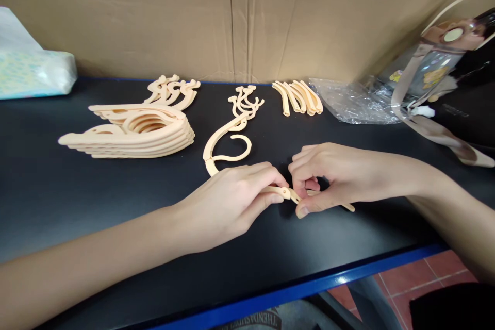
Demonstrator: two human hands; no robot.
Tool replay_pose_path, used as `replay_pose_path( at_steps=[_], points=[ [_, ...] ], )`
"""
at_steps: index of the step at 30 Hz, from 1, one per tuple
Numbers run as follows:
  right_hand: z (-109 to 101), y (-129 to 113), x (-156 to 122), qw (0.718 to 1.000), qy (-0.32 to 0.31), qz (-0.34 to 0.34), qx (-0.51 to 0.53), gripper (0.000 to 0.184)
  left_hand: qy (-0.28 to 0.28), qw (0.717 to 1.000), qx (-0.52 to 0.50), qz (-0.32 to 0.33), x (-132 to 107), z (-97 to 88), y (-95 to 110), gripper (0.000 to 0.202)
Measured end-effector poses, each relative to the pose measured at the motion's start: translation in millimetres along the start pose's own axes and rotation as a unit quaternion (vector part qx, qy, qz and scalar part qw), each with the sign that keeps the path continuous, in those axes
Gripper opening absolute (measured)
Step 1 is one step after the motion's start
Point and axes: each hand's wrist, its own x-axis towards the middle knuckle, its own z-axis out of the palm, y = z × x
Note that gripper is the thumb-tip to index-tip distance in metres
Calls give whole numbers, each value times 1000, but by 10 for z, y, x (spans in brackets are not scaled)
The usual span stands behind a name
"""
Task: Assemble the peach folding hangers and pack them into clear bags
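L grip point(244, 196) pinches 1 pc point(285, 192), R grip point(323, 174) another pc point(294, 195); ends meet, join prob. unfinished. Spare strips point(308, 97) lie loose, prob. left to do.

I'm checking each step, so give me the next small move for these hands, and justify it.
Probably, steady the pale beige, round-ended wooden-looking piece in the left hand and have the right hand ease the slim beige piece it pinches against that end: a hole shows there, and the two ends meet or nearly meet; whether they are joined, I cannot tell.
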Motion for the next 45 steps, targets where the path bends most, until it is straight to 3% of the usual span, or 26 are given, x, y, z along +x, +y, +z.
replay_pose_path(
  at_steps=[16,22,26,28,31,34,38,43,45],
  points=[
    [32,-140,-4,993,49,-6,-107,30,7,1000,13,-17,27,9,30,12],
    [29,-159,-31,992,30,10,-121,25,18,996,84,37,22,29,33,12],
    [18,-142,-67,993,24,8,-118,21,71,973,196,98,0,35,56,25],
    [10,-131,-88,993,21,10,-112,18,116,967,216,64,-5,22,50,26],
    [0,-115,-123,994,27,12,-106,10,175,957,226,-44,4,0,-12,32],
    [-1,-102,-148,993,35,-8,-111,13,181,961,174,-119,19,-4,-110,52],
    [11,-123,-156,991,48,-22,-120,12,176,970,112,-121,24,2,-183,51],
    [44,-210,-127,992,47,-4,-114,16,184,969,113,-120,25,-7,-176,45],
    [68,-239,-103,993,50,1,-110,8,186,967,120,-125,26,-11,-171,43]
  ],
)
